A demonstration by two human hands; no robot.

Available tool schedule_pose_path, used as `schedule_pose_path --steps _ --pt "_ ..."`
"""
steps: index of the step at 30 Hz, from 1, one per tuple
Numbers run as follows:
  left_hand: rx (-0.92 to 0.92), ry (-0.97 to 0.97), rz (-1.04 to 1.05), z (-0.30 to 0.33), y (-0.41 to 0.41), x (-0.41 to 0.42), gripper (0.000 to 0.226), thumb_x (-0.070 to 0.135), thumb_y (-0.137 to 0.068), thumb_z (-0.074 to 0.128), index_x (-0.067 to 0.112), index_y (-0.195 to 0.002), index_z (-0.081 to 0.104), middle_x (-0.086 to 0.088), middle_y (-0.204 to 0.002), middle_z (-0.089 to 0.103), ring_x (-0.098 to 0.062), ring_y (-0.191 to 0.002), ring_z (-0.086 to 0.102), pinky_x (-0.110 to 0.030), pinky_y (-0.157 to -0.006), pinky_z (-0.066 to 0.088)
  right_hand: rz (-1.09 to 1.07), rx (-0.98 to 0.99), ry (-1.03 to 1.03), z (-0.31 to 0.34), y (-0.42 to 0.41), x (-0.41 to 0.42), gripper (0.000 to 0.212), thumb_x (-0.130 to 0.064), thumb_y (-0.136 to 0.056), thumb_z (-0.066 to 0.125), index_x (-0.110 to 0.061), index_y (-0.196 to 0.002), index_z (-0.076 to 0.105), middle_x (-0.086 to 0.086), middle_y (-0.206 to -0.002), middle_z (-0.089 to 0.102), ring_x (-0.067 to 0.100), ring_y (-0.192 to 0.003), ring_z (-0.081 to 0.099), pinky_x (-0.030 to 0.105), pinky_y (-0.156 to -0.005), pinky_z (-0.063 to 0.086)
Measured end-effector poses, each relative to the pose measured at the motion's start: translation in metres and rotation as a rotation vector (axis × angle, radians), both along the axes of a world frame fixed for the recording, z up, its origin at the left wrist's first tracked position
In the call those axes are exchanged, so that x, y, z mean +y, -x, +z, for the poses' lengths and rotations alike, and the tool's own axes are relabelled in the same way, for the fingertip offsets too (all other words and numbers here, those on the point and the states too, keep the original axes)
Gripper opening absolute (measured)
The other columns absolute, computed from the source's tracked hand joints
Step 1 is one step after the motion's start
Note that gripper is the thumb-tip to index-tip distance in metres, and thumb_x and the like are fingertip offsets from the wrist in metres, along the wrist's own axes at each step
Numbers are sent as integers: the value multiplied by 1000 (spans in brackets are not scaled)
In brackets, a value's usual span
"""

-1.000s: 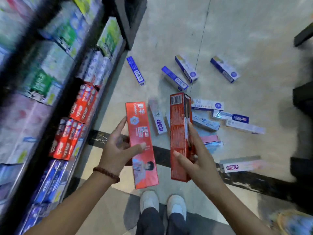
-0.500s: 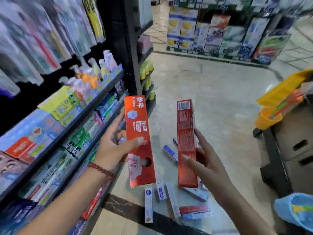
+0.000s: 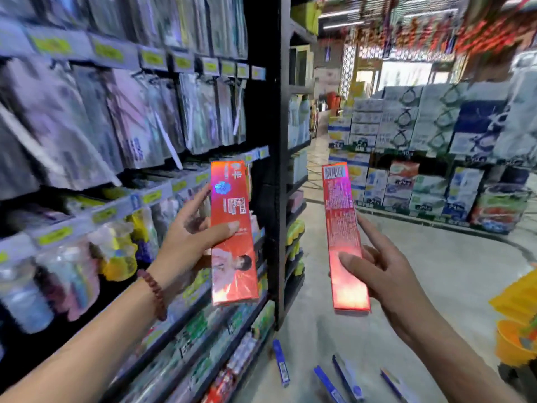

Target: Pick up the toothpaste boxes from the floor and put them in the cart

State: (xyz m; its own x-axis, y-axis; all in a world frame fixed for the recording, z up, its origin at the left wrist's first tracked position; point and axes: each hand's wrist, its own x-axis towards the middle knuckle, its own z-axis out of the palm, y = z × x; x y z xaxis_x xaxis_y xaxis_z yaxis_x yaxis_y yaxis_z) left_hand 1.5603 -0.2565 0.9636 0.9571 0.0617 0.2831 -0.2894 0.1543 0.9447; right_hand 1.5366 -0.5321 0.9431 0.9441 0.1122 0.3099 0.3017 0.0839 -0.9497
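The left hand and right hand are each gripping one upright red box (four blue boxes are lying on the floor).

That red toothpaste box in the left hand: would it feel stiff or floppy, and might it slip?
Probably stiff: the red toothpaste box keeps straight edges though the left hand holds only its middle. Likely light, since a thumb and fingers carry it upright. Its glossy face reflects the lights, so it may be a little slippery. Flat sides mean it shouldn't roll.
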Motion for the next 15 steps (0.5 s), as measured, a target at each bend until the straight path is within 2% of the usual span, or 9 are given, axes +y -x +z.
schedule_pose_path --steps 2,5,9,12,15 --pt "-49 21 32 18 7 -3 101 19 -42 92 32 -133 50 -7 -99 73 -16 -73 69 -29 -63 56 36 -41 -5 18 -8 1 74 -21 -67 65 -42 -133 40 -3 -91 75 11 -71 69 19 -57 52" --pt "-100 6 146 37 23 -5 91 4 -54 84 32 -133 50 -4 -91 74 -16 -70 69 -27 -60 55 114 -101 9 35 -18 0 75 -20 -68 74 -48 -131 43 2 -97 74 19 -81 69 27 -66 56" --pt "-147 -14 284 53 48 -9 92 8 -53 85 33 -134 49 -7 -97 73 -20 -80 70 -27 -65 55 256 -149 16 51 -25 -2 66 -35 -64 74 -60 -118 47 -9 -106 71 17 -93 69 33 -73 56" --pt "-159 5 427 55 69 -17 90 1 -55 81 32 -133 48 -5 -92 73 -18 -74 69 -26 -61 55 372 -170 26 59 -32 0 71 -31 -65 70 -51 -128 44 -18 -98 71 7 -90 69 31 -71 56" --pt "-136 -12 535 51 101 -18 91 5 -56 82 35 -134 47 -15 -100 70 -24 -76 66 -27 -60 54 490 -163 32 59 -36 11 82 -42 -55 78 -51 -130 46 -11 -107 71 15 -98 68 41 -82 55"
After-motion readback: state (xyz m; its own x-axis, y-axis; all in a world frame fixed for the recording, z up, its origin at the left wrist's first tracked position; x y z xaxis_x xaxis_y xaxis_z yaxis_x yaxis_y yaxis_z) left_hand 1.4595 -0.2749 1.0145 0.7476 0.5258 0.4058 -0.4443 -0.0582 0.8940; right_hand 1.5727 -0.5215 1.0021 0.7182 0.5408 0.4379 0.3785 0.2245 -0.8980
